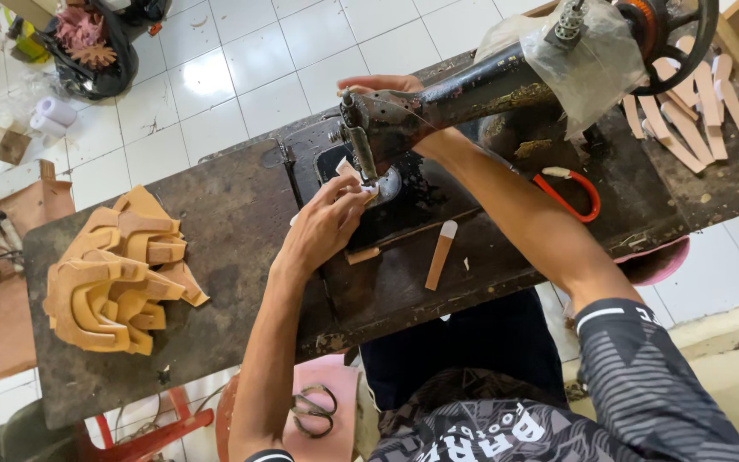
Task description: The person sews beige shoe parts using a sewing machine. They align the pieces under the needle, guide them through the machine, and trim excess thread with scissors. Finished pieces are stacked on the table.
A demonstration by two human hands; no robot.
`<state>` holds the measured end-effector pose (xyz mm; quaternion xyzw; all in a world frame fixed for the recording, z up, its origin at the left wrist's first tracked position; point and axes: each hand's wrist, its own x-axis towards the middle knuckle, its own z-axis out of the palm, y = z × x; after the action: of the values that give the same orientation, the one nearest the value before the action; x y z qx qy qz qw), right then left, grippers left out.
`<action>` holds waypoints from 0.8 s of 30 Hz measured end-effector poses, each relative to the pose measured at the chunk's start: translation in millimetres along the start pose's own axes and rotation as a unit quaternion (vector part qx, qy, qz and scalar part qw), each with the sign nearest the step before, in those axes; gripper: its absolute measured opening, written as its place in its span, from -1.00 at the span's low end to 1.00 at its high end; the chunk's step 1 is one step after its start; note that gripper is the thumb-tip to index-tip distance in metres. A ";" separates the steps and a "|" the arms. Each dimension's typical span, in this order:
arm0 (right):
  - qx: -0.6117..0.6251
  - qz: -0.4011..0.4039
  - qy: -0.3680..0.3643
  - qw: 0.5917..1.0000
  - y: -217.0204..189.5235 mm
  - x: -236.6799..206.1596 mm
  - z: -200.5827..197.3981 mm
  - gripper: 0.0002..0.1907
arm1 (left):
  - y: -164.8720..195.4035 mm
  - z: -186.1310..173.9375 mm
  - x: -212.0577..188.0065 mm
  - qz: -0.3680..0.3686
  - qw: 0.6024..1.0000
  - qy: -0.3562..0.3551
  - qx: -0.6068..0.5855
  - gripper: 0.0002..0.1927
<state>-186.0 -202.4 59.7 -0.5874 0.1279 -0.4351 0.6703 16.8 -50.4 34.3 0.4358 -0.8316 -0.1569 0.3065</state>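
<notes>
An old black sewing machine (472, 90) stands on a dark worn table (233, 214). My left hand (322, 224) pinches a small tan leather piece (348, 168) at the needle plate, fingers closed on it. My right hand (382, 84) reaches behind the machine head and is mostly hidden by it; only the fingers show. A tan leather strip with a white tip (440, 254) lies on the table in front of the machine.
A pile of tan cut leather pieces (117, 278) sits at the table's left end. Several tan strips (694, 107) lie at the right end, near red-handled scissors (570, 192). Metal scissors (314, 411) rest on a pink stool below. White tile floor lies beyond.
</notes>
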 end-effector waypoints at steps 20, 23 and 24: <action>-0.098 0.086 0.069 0.989 40.0 -67.5 -22.3 -0.74 | 8.7 13.9 0.5 -0.010 0.997 0.041 0.062 -0.76; -0.146 0.088 0.072 0.983 47.0 -68.1 -25.6 -0.79 | 13.3 21.9 0.0 -0.044 0.994 0.049 0.092 -0.72; -0.168 0.087 0.072 0.979 47.4 -68.1 -25.4 -0.80 | 15.4 25.2 -0.6 -0.061 0.992 0.049 0.099 -0.69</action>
<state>-222.9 -172.9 -13.0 -0.6453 0.2983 -0.3886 0.5862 -8.9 -41.3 23.0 0.5210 -0.7987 -0.0709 0.2926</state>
